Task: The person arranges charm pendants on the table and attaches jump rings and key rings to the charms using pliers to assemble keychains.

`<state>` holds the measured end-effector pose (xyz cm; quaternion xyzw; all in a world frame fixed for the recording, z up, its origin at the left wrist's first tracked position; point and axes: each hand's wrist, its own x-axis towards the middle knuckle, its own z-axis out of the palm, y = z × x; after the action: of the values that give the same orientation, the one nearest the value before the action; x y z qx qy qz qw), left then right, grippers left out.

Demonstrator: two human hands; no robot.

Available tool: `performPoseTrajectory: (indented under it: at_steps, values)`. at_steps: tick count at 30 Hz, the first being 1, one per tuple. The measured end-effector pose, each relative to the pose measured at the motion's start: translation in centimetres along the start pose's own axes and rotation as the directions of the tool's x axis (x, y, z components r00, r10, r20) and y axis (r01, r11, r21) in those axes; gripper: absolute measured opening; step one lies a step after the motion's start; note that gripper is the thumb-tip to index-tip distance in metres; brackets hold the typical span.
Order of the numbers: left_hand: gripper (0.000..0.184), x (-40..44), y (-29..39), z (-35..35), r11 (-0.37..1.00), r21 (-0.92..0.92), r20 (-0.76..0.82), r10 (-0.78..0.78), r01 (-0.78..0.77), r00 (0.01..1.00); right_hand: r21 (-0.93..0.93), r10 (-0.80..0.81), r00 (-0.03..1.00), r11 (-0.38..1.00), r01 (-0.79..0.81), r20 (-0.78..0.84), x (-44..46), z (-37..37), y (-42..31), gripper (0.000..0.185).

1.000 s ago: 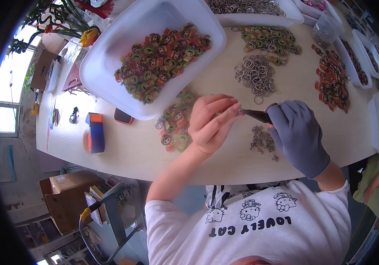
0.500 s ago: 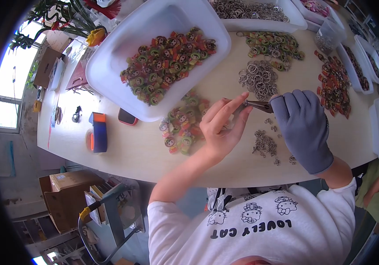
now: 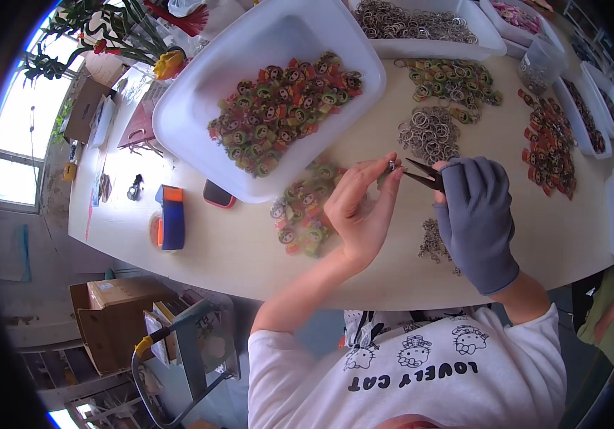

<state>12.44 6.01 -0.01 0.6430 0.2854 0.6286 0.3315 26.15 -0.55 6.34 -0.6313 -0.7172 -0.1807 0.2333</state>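
Charms [image 3: 285,107] in tub [image 3: 196,89], rings [image 3: 411,23] in bin [image 3: 439,48], left hand [image 3: 359,207] tight on trinket [image 3: 391,166], right hand [image 3: 477,218] on pliers [image 3: 436,183]

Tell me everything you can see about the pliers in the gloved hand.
The pliers look like dark metal, with slim jaws tapering to points and spread apart in a narrow V. The gloved right hand wraps the handles, hiding them from view. The pliers are held over the table, tips aimed toward the left hand; whether they touch it is too small to tell.
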Motion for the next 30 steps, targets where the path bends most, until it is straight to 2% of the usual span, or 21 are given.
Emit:
performPoseTrajectory:
  at_steps: [4, 6, 10, 13, 19, 23, 26, 30]
  values:
    - [0.025, 0.4, 0.3, -0.3, 0.982, 0.103, 0.003, 0.156, -0.156, 0.988, 0.051, 0.054, 0.999, 0.997, -0.054, -0.002, 0.1, 0.0, -1.9, 0.028]
    - [0.025, 0.4, 0.3, -0.5, 0.965, 0.134, 0.011, 0.224, -0.223, 0.975, 0.004, 0.083, 0.996, 0.997, -0.083, 0.015, 0.1, 0.4, -2.5, 0.027]
    - [0.026, 0.4, -0.1, -0.6, 0.946, 0.091, -0.041, 0.315, -0.311, 0.948, -0.043, 0.124, 0.992, 0.992, -0.122, 0.033, 0.2, 0.3, -3.6, 0.027]
    - [0.024, 0.7, 0.2, -1.2, 0.922, 0.165, -0.013, 0.356, -0.349, 0.934, 0.024, 0.139, 0.989, 0.990, -0.141, 0.059, 0.1, 0.2, -4.1, 0.028]
    - [0.023, 0.4, 0.3, -1.4, 0.915, 0.173, -0.034, 0.375, -0.364, 0.927, 0.014, 0.162, 0.984, 0.987, -0.163, 0.071, 0.1, 0.2, -4.7, 0.028]
    - [0.022, 0.5, 0.0, -1.7, 0.929, 0.098, -0.042, 0.363, -0.358, 0.931, -0.037, 0.148, 0.989, 0.988, -0.147, 0.028, 0.1, 0.3, -4.7, 0.023]
    - [0.023, 0.6, 0.2, -1.8, 0.952, 0.053, -0.001, 0.303, -0.303, 0.953, -0.091, 0.080, 0.997, 0.993, -0.079, 0.016, 0.3, 0.0, -4.0, 0.017]
    - [0.028, 0.4, 0.2, -1.3, 0.976, -0.050, -0.043, 0.210, -0.212, 0.977, -0.095, 0.070, 0.996, 0.993, -0.065, 0.052, 0.3, -0.3, -3.5, 0.014]
